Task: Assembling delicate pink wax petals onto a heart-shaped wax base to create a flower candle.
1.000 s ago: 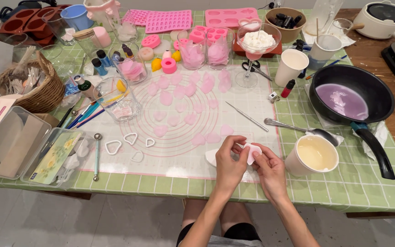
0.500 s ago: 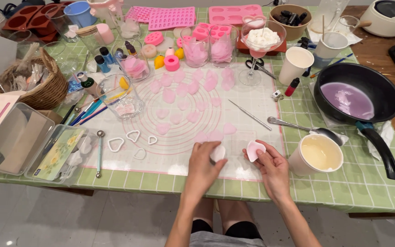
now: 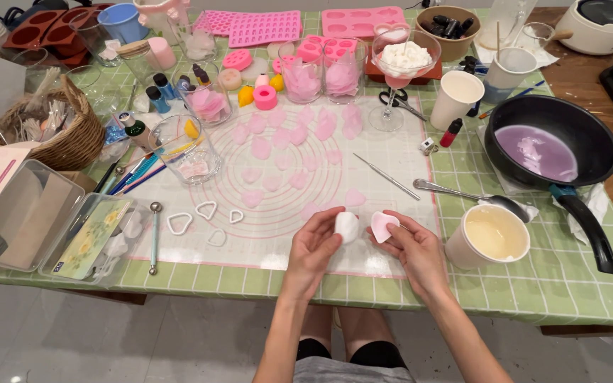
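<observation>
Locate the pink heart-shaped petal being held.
Head view, lower centre: the pink heart-shaped petal sits in the right hand, beside the white ball in the left hand.

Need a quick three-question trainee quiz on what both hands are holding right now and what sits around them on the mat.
1. True or false: the left hand holds a white rounded lump.
2. What does the right hand hold? A) a pair of scissors B) a pink heart-shaped petal piece C) a blue pen
3. What does the black pan, right of the white mat, contain?

Key: 1. True. 2. B. 3. A pale purple liquid, seemingly melted wax. The paper cup beside the right hand holds a pale yellow liquid instead.
</observation>
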